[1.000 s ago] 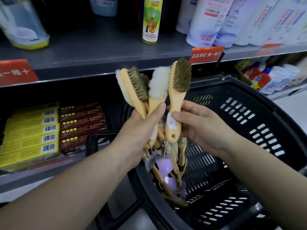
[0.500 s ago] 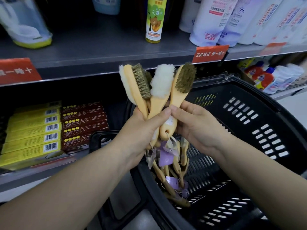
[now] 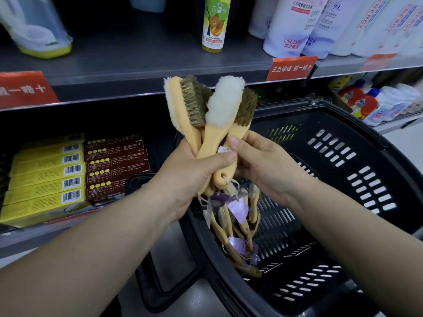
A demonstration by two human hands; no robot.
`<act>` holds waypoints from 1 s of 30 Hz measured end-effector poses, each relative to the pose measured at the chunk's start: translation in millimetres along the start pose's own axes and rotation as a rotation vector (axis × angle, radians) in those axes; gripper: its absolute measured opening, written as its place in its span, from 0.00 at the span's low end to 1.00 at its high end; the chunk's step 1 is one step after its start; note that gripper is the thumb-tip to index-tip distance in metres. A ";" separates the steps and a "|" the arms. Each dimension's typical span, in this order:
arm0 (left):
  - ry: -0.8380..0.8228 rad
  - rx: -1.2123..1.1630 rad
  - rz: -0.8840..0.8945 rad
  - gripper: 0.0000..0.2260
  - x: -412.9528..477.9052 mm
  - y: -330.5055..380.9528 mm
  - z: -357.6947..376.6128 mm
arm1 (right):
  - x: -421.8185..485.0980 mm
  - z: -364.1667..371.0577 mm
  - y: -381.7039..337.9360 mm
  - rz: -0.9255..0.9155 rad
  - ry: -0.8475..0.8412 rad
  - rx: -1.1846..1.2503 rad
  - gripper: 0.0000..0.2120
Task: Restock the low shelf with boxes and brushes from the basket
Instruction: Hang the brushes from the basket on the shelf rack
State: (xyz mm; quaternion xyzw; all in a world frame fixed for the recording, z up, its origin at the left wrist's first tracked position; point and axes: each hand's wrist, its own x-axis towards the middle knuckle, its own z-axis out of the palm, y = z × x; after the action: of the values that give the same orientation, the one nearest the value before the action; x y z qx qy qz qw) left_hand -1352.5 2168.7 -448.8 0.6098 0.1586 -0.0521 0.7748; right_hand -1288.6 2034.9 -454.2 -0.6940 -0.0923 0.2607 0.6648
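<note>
My left hand (image 3: 194, 177) grips a bunch of wooden-handled brushes (image 3: 212, 115), bristle and white fleece heads pointing up, in front of the shelf edge. My right hand (image 3: 265, 163) holds the rightmost brush handle of that bunch, thumb and fingers curled round it. Purple tags on strings hang below the handles. More brushes (image 3: 238, 236) lie in the black plastic basket (image 3: 357, 179) right under my hands. On the low shelf (image 3: 27, 236) at left stand stacked yellow boxes (image 3: 45, 179) and brown boxes (image 3: 116, 165).
The upper shelf (image 3: 137, 65) carries a yellow bottle (image 3: 214, 21), white refill pouches (image 3: 320, 24) and a clear bag (image 3: 34, 26). Red price labels (image 3: 291, 67) hang on its edge. Bottles (image 3: 366, 101) stand on a shelf at far right. The basket handle (image 3: 146, 225) lies beside the low shelf.
The right hand brought its brush leftward into the bunch; the rightmost brush head now sits behind the fleece head. Both hands are closer together.
</note>
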 end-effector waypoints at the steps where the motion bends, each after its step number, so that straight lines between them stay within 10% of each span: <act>1: 0.022 0.008 -0.002 0.15 0.5 0.9 -1.9 | 2.5 -0.1 2.9 -0.006 -0.008 -0.006 0.16; 6: 0.124 -0.006 -0.014 0.13 2.4 1.9 -11.4 | 28.6 -17.2 31.2 0.065 0.048 0.001 0.18; 11: 0.178 0.007 -0.023 0.12 2.1 3.8 -24.5 | 50.7 -23.2 117.0 0.511 -0.296 -1.011 0.13; 16: 0.178 0.046 -0.019 0.12 -1.0 7.6 -38.3 | 44.6 -5.6 178.9 0.557 -0.415 -1.237 0.18; 24: 0.210 0.098 -0.012 0.12 -10.4 8.4 -63.0 | 26.1 -20.4 122.7 0.836 -0.351 -0.514 0.06; 30: 0.290 0.107 0.059 0.14 -16.5 7.3 -72.0 | -18.4 -39.9 30.9 0.501 -0.385 -0.027 0.10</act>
State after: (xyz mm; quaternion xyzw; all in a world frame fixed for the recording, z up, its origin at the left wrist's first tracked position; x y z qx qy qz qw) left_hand -1379.1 2237.9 -451.8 0.6557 0.2478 0.0508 0.7114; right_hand -1291.6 1988.3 -480.6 -0.6420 -0.0462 0.5416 0.5408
